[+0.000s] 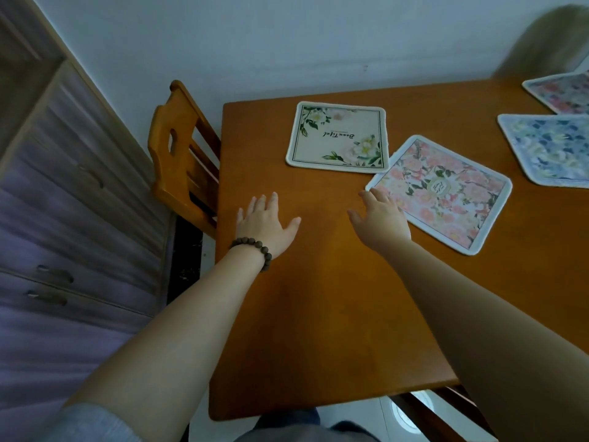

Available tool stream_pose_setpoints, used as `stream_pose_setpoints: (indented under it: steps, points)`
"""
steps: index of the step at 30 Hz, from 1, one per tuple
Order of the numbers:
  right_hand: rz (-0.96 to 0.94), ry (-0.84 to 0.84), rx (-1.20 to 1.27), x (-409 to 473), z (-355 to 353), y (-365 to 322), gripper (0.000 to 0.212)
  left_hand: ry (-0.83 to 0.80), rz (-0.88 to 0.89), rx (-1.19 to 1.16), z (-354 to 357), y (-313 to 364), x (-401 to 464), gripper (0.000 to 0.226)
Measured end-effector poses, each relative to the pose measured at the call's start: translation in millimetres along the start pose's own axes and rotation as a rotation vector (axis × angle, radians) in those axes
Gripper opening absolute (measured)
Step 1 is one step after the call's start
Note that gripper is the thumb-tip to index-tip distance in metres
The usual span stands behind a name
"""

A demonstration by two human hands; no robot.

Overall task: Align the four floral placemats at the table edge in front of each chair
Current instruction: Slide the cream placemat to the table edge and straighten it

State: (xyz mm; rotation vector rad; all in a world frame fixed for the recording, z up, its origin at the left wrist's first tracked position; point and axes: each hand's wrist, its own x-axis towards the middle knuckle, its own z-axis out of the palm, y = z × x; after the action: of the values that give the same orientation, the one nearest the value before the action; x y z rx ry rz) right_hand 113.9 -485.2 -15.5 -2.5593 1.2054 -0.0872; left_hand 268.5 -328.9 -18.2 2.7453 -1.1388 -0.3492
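Several floral placemats lie on the wooden table (318,314). A cream placemat (338,137) with white flowers and script lies near the far left corner. A pink placemat (443,193) lies askew to its right. A blue placemat (548,148) and another pinkish placemat (564,92) sit at the right edge of view, partly cut off. My left hand (266,226), with a bead bracelet on the wrist, is flat and open over bare table. My right hand (381,220) is open, its fingertips at the near left corner of the pink placemat.
A wooden chair (181,161) stands at the table's left side. A purple-grey cabinet with drawers (63,218) fills the left. A second chair back (551,43) shows blurred at the far right. A white wall lies behind the table.
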Motion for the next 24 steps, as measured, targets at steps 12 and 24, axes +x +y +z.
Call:
stream_pose_setpoints:
  steps: [12,24]
  points:
    - [0.047,-0.032,0.022,78.8,6.3,10.3,0.057,0.005,0.009,-0.052,5.5,-0.6,81.6,0.079]
    - [0.215,-0.073,0.101,219.2,41.8,74.0,0.079,-0.019,-0.01,-0.104,44.9,5.4,224.5,0.098]
